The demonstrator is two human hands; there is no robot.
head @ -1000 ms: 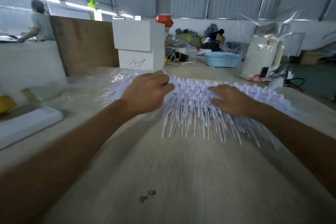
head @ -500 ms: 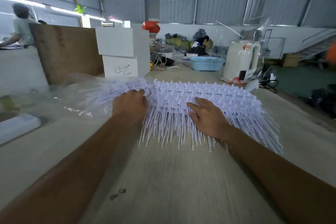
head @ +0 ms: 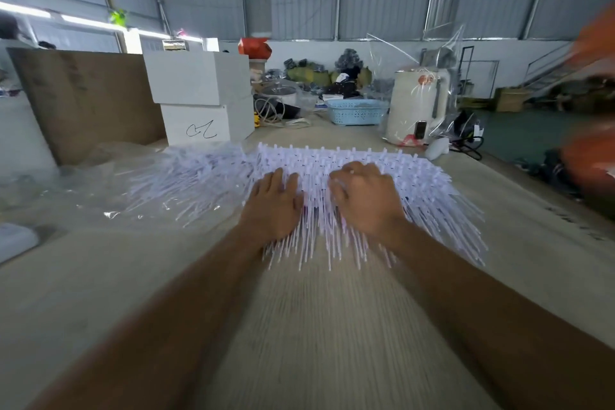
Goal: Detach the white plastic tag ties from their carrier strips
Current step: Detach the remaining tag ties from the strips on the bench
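Now, near to far:
Surface point(head: 316, 326): pale wood grain, bare and blurred between the 2 forearms.
Change: within 1 second the hands have drawn together from wide apart onto the middle of the tie block; I judge detaching has not begun.
Left hand point(head: 273, 206): palm down, fingers fairly straight, pressing on the ties, gripping nothing.
Right hand point(head: 366, 200): fingers curled into the rows; whether it pinches a strip I cannot tell.
Tag ties point(head: 429, 196): thin, stiff white plastic stems fanned toward the viewer, heads ranked in neat rows.
Loose pile point(head: 193, 173): similar white ties on crinkled clear film, left.
Beyond: white boxes point(head: 199, 96), blue perforated basket point(head: 356, 111), cream kettle point(head: 416, 106) in plastic wrap.
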